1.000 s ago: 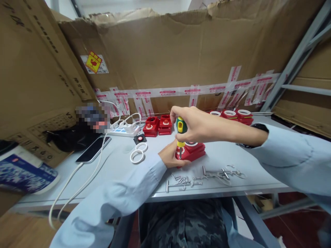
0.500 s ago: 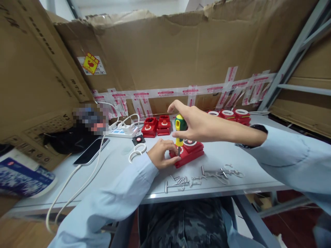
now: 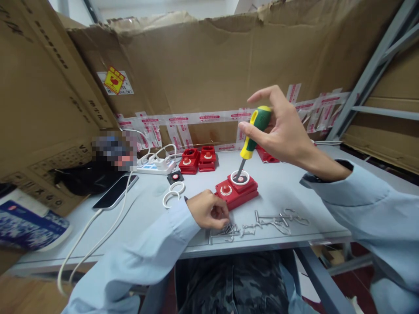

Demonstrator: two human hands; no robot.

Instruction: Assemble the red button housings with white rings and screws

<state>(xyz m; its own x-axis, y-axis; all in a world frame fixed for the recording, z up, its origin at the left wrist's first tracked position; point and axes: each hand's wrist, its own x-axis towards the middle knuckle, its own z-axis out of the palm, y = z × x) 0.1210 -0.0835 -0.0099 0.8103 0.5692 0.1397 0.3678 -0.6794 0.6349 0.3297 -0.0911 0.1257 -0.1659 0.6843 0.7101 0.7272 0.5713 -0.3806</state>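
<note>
My right hand [image 3: 281, 131] grips a green and yellow screwdriver [image 3: 252, 131], lifted and tilted, its tip hanging just above a white ring on the red plastic unit [image 3: 236, 192] in the middle of the grey table [image 3: 147, 218]. My left hand [image 3: 207, 210] is curled at the near edge, fingertips pinching into a pile of small screws [image 3: 229, 228]. What the fingers hold is too small to make out. Two loose white rings [image 3: 173, 193] lie left of the unit.
More red units [image 3: 198, 159] stand at the back, beside a white power strip [image 3: 157, 165] with cables. A phone [image 3: 114, 192] lies at the left. Metal pins and clips [image 3: 278, 217] are scattered near the front edge. Cardboard walls surround the table; a steel rack [image 3: 369, 78] stands right.
My right hand has lifted the screwdriver up and to the right, off the red unit. My left hand has left the unit and come down to the screws.
</note>
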